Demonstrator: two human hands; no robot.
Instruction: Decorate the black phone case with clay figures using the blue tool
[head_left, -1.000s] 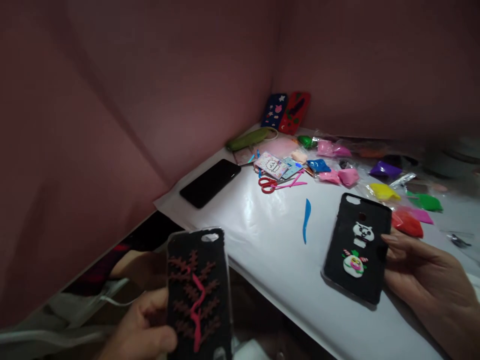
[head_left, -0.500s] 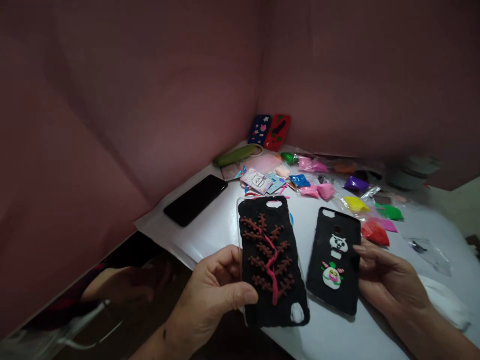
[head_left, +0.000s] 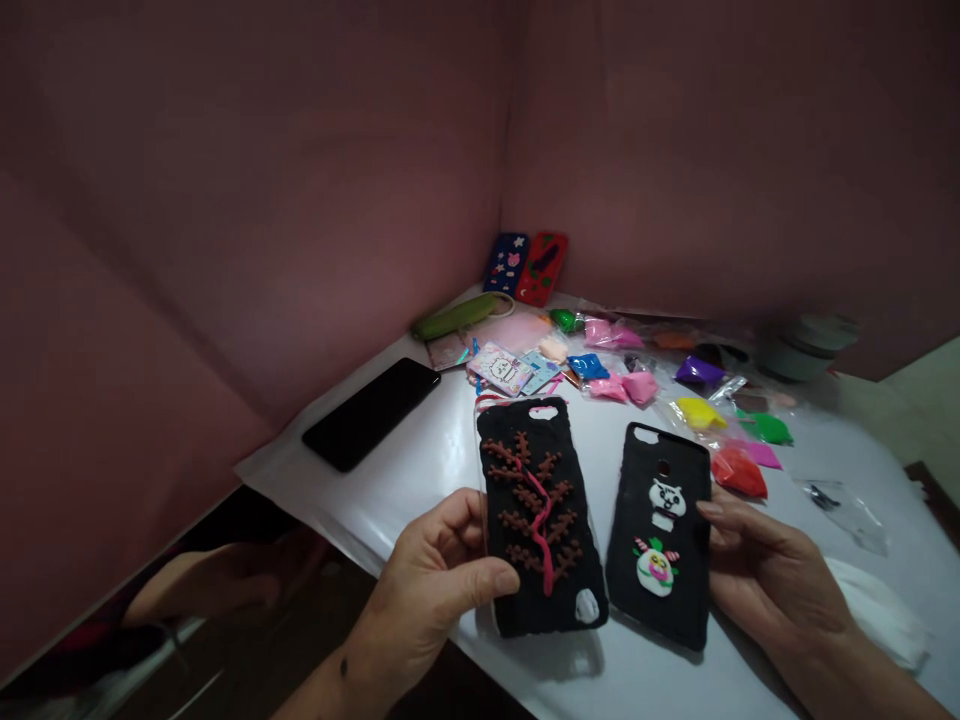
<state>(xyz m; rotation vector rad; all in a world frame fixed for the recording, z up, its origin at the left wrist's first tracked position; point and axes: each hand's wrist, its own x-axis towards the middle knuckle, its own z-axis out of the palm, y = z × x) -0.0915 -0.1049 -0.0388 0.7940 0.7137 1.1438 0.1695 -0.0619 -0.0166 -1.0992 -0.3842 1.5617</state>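
Observation:
My left hand [head_left: 442, 570] grips a black phone case [head_left: 577, 510] by its left edge, thumb on the front. A brown branching tree shape with a pink trunk stands out from that case, which has a hole at top and one at bottom right. In my right hand [head_left: 780, 570] is another black phone case [head_left: 626, 550], pinched at its right edge. It carries a white cat-like face and a round white figure with green and pink bits. Both cases are held side by side above the white table, tilted a little.
A black smartphone [head_left: 371, 415] lies on the table at left. Behind are a green pouch [head_left: 457, 316], printed cards [head_left: 501, 368] and several bags of coloured clay [head_left: 701, 412]. Blue [head_left: 507, 263] and red [head_left: 543, 268] decorated cases lean on the pink wall. Another person's arm [head_left: 202, 588] shows lower left.
The view has shifted slightly, so the table items appear further left. The left case has tipped a little, and the right case sits slightly lower. Both hands keep their hold.

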